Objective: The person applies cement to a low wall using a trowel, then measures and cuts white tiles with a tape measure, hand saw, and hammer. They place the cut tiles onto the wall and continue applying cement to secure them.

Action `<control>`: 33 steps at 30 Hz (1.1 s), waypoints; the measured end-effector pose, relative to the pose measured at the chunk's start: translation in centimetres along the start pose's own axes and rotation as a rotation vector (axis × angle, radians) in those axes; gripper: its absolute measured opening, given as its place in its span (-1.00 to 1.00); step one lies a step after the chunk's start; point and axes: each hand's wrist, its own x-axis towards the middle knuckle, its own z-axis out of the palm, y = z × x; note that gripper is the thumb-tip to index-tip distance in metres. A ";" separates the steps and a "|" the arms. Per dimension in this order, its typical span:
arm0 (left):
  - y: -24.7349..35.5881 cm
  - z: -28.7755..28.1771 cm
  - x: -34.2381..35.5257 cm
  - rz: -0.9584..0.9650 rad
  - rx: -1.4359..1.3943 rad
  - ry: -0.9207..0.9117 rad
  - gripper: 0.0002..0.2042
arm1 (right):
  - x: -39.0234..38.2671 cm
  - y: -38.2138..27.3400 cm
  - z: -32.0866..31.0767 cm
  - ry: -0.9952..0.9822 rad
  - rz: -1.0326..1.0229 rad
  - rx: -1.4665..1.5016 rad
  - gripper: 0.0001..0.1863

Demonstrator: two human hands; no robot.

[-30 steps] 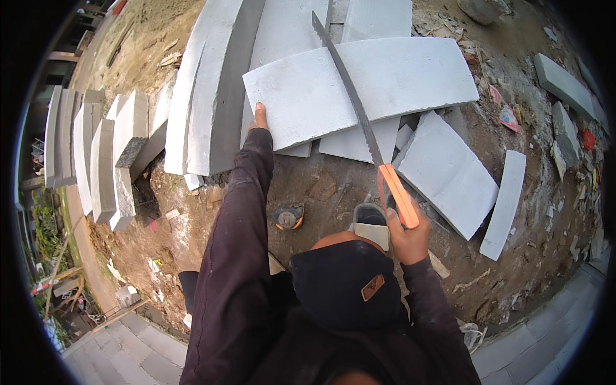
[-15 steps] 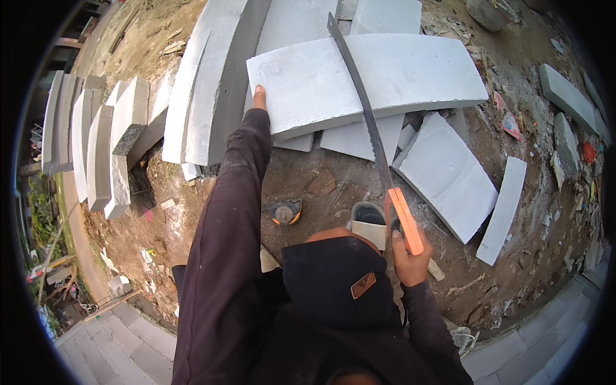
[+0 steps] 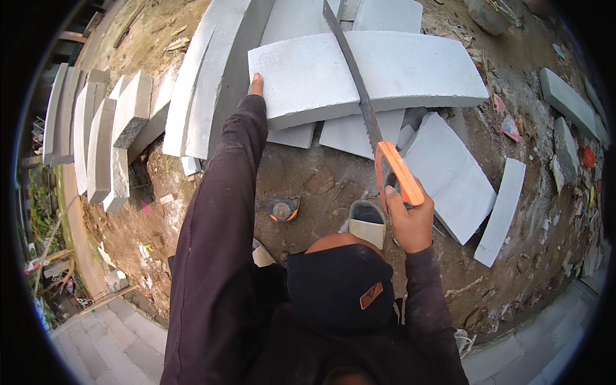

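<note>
My right hand [image 3: 409,221] is wrapped round the orange handle of a hand saw [image 3: 360,90]. Its long dark blade lies across the top of a white lightweight concrete block [image 3: 423,70], left of the block's middle, with the toothed edge down. At the block's left end my left hand [image 3: 256,85] grips the edge; only its thumb side shows, the other fingers being hidden. Beneath this block lie other white blocks [image 3: 359,133]. A broad cut block [image 3: 446,179] rests on the ground beside the saw handle.
A tape measure [image 3: 283,208] sits on the dirt near my feet, beside a sandal [image 3: 367,221]. Tall blocks [image 3: 215,83] stand close by my left arm, with several more [image 3: 99,141] farther left. A narrow offcut [image 3: 502,212] lies at the right.
The saw has slid forward, away from me, with my right hand nearer the block. My left hand keeps its hold at the block's left end, a little higher in view.
</note>
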 end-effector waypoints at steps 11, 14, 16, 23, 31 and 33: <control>-7.8 -0.6 2.4 0.051 0.030 0.192 0.11 | 2.3 2.1 0.5 0.013 0.033 -0.024 -0.65; -7.4 -1.3 3.5 0.068 0.127 0.197 0.11 | 5.8 1.4 3.4 0.029 -0.019 -0.045 -0.67; -6.6 -0.6 0.6 0.036 0.195 0.160 0.09 | 0.2 5.5 1.8 0.076 -0.005 -0.100 -0.64; -4.8 -0.1 -1.1 0.114 0.234 0.190 0.07 | 3.2 3.6 2.5 0.074 0.025 -0.010 -0.66; -1.6 -0.9 -0.9 0.022 0.127 0.086 0.05 | -6.9 3.7 0.6 0.137 -0.068 -0.204 -0.63; -1.2 -0.5 -0.7 0.022 0.127 0.080 0.05 | -2.6 4.8 0.8 0.094 0.065 -0.048 -0.64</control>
